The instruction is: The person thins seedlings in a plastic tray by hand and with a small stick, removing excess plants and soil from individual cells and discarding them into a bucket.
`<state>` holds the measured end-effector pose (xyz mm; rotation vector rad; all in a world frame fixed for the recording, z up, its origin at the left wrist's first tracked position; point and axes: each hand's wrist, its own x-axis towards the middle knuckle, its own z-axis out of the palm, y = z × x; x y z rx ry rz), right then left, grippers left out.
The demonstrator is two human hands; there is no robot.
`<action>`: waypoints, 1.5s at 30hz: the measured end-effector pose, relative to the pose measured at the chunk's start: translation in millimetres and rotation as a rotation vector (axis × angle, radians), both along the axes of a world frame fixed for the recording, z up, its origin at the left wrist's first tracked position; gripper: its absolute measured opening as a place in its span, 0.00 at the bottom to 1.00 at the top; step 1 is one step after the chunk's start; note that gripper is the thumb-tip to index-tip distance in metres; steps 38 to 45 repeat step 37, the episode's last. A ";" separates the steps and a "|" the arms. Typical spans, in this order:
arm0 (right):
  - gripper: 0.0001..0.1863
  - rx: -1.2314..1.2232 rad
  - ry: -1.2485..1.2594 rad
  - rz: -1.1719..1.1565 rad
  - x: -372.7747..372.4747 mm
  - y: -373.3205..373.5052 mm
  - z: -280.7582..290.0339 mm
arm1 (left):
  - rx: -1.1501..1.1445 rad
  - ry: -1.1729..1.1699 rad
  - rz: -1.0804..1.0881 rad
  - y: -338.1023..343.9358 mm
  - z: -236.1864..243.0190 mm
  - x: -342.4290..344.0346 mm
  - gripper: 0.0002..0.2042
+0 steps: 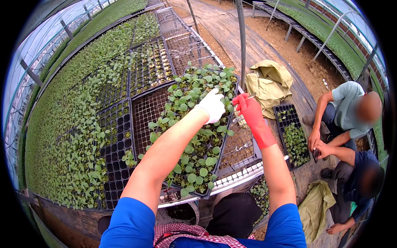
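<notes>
A black cell tray [226, 151] full of leafy green seedlings [199, 165] lies at an angle on the bench before me. My left hand [212, 106], in a white glove with reddish fingers, is over the far half of this tray among the leaves. Its fingers look drawn together, and whatever they hold is too small to make out. Just right of the tray's edge, my right hand [250, 113] wears a red rubber glove. It is closed on a small metal blade-like tool [252, 95], whose grey tip sticks out past the fingers.
More seedling trays [78, 144] cover the bench to the left, and a partly bare tray [118, 136] borders mine. At right are a smaller seedling tray [294, 140], olive cloth [269, 84] and two crouching people [349, 111]. A post [242, 41] stands ahead; a bucket [194, 211] sits below.
</notes>
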<state>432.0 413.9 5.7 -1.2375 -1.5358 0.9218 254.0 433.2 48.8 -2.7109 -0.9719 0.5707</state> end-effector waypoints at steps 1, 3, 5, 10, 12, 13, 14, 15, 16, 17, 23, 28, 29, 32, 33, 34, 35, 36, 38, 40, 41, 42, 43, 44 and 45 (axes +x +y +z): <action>0.15 -0.006 0.001 0.001 -1.7 -1.6 1.4 | 0.000 -0.004 0.000 -0.3 -3.7 0.2 0.15; 0.15 -0.016 -0.021 -0.006 -4.2 -5.0 5.5 | 0.006 0.028 -0.011 0.7 -9.2 -0.5 0.14; 0.15 -0.045 -0.027 -0.007 -5.9 -5.3 3.3 | 0.021 0.060 -0.024 0.6 -10.4 1.4 0.14; 0.14 0.014 0.056 -0.061 8.3 -20.2 16.1 | 0.053 -0.066 0.094 -10.9 13.6 -3.4 0.15; 0.13 0.008 0.093 -0.100 19.7 -49.2 41.1 | 0.098 -0.361 0.130 -23.7 22.9 -29.4 0.15; 0.13 0.008 0.135 -0.141 23.8 -67.2 55.2 | 0.152 -0.486 0.140 -34.8 29.4 -45.7 0.15; 0.13 0.066 0.152 -0.163 28.1 -84.1 60.4 | 0.125 -0.585 0.169 -47.3 37.2 -63.3 0.14; 0.13 0.127 0.172 -0.184 28.8 -102.5 65.6 | 0.102 -0.682 0.196 -62.5 47.6 -83.3 0.14; 0.13 0.139 0.171 -0.204 26.1 -123.5 72.9 | 0.090 -0.780 0.219 -82.0 54.5 -105.5 0.13; 0.13 0.157 0.166 -0.234 25.8 -144.9 78.7 | 0.077 -0.883 0.229 -101.6 61.0 -124.3 0.13; 0.12 0.306 -0.194 -0.149 1.2 -221.0 49.7 | -0.131 -1.189 0.728 -223.6 62.6 -211.4 0.14; 0.12 0.039 -0.530 0.100 -16.0 -225.1 19.5 | -0.271 -1.471 0.917 -281.0 41.1 -242.3 0.17; 0.12 0.058 -0.533 0.128 -20.5 -222.9 27.6 | -0.242 -1.480 0.933 -289.0 36.9 -250.1 0.18; 0.22 -0.125 0.022 -0.044 -25.2 -221.9 58.4 | -0.299 -1.747 0.934 -285.8 -2.8 -275.9 0.18; 0.25 -0.086 0.047 -0.045 -21.5 -216.5 63.9 | -0.303 -1.788 0.950 -278.3 -8.1 -282.9 0.19; 0.27 -0.051 0.015 -0.055 -8.8 -208.5 57.8 | -0.421 -1.836 0.988 -266.7 -6.9 -287.4 0.19; 0.28 -0.027 0.122 -0.071 -5.3 -202.1 56.1 | -0.542 -1.881 1.024 -255.0 -5.6 -292.0 0.19; 0.27 -0.090 0.182 -0.096 2.0 -194.0 47.5 | -0.757 -2.075 0.994 -241.2 -9.5 -294.7 0.21; 0.27 -0.150 0.234 -0.130 15.6 -183.8 30.1 | -0.459 -1.827 1.006 -222.6 -9.0 -287.2 0.22; 0.27 -0.150 0.234 -0.130 15.6 -183.8 30.1 | -0.459 -1.827 1.006 -222.6 -9.0 -287.2 0.22; 0.27 -0.150 0.234 -0.130 15.6 -183.8 30.1 | -0.459 -1.827 1.006 -222.6 -9.0 -287.2 0.22; 0.27 -0.150 0.234 -0.130 15.6 -183.8 30.1 | -0.459 -1.827 1.006 -222.6 -9.0 -287.2 0.22; 0.27 -0.150 0.234 -0.130 15.6 -183.8 30.1 | -0.459 -1.827 1.006 -222.6 -9.0 -287.2 0.22; 0.27 -0.150 0.234 -0.130 15.6 -183.8 30.1 | -0.459 -1.827 1.006 -222.6 -9.0 -287.2 0.22; 0.27 -0.150 0.234 -0.130 15.6 -183.8 30.1 | -0.459 -1.827 1.006 -222.6 -9.0 -287.2 0.22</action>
